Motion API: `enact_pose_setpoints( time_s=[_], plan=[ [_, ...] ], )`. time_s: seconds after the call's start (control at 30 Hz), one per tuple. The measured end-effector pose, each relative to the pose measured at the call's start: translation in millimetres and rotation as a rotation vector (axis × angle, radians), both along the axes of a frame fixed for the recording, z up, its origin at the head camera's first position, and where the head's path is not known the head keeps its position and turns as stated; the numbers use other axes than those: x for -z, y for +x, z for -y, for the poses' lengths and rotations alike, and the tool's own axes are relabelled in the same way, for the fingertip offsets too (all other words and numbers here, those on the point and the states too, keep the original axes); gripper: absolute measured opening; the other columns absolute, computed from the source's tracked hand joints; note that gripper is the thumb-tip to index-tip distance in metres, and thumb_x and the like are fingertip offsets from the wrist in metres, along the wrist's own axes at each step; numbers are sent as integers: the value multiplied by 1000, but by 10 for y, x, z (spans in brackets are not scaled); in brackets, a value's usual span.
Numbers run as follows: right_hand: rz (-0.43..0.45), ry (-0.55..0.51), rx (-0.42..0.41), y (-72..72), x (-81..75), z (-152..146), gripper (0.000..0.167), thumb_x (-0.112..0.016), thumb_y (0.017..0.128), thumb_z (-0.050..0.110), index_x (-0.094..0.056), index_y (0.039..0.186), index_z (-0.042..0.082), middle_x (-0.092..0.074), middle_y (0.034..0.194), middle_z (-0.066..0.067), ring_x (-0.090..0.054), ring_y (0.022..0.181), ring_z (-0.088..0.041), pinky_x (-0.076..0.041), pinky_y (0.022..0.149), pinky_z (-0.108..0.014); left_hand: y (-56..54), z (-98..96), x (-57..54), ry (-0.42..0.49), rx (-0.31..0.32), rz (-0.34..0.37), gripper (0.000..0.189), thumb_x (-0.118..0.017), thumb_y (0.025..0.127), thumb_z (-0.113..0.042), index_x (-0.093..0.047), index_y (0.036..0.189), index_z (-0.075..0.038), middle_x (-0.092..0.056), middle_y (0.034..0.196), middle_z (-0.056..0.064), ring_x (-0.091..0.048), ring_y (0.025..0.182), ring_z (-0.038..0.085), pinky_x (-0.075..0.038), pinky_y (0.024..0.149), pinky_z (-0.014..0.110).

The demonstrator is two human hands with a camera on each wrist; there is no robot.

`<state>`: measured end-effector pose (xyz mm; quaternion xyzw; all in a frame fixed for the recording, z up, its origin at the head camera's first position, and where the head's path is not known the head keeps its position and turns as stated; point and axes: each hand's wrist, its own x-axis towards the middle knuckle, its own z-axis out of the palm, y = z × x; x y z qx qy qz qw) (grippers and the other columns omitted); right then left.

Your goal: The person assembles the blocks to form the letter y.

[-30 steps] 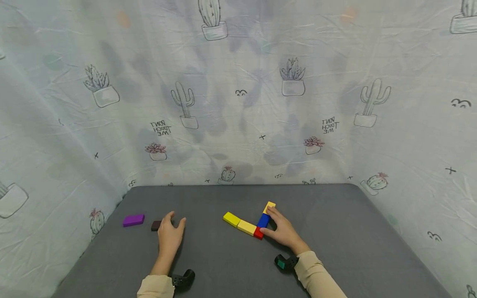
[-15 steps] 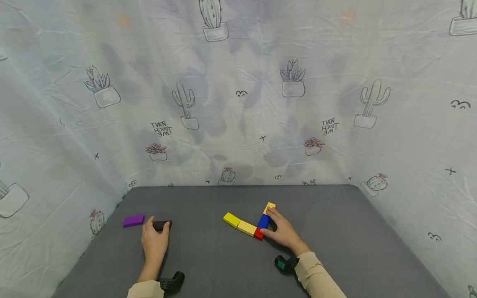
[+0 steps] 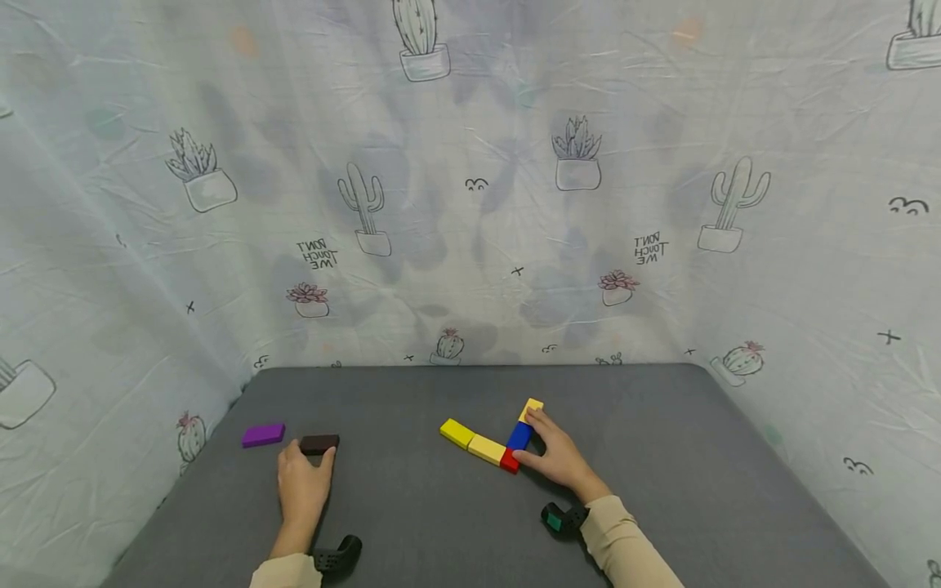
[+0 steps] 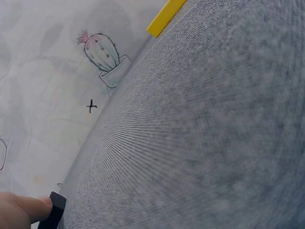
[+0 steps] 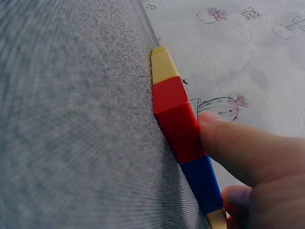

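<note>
Counter (image 3: 412, 523): grey; 7 blocks in head view. Dark brown block (image 3: 319, 445) lies at 1 o'clock from left hand (image 3: 303, 490), which pinches it between thumb and finger, near its ends. Purple block (image 3: 263, 435) at 9 o'clock from the dark brown block, near it.

Bent row of 5 well off at 3 o'clock. Corner is red block (image 3: 509, 461). At 10 o'clock from it: pale yellow block (image 3: 486, 450), then bright yellow block (image 3: 457, 434). At 1 o'clock: blue block (image 3: 519, 436), then far yellow block (image 3: 532, 403). Right hand (image 3: 562, 463) lies over this second arm, nothing enclosed; thumb rests on red block, fingertips on far yellow block, hiding part of it.

Black device (image 3: 338, 555) at 5 o'clock from left hand; black unit with green patch (image 3: 564, 520) at 6 o'clock from right hand. Light sleeves on the forearms. Printed curtain (image 3: 470, 114) hangs behind: drawn pots holding cacti and succulents.

View comparison: right wrist shows 2 side faces of red block meeting at an edge. Left wrist shows 1 digit on the dark brown block's end at 7 o'clock, plus yellow piece (image 4: 165, 18) at 12 o'clock. Purple block shows in head view only.
</note>
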<state>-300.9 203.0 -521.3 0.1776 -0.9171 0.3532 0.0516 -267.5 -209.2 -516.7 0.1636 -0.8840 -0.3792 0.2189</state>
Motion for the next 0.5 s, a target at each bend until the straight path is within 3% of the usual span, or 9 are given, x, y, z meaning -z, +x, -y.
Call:
enact_pose_setpoints(
  time_s=[0.5],
  plan=[
    [9, -1, 0, 9, -8, -2, 78, -69, 84, 43, -39, 144, 4, -31, 153, -16, -29, 140, -37, -30, 109, -57, -46, -9, 49, -76, -4, 0, 69, -65, 89, -21, -32, 130, 24, -32, 133, 42, -23, 131, 57, -28, 104, 65]
  ],
)
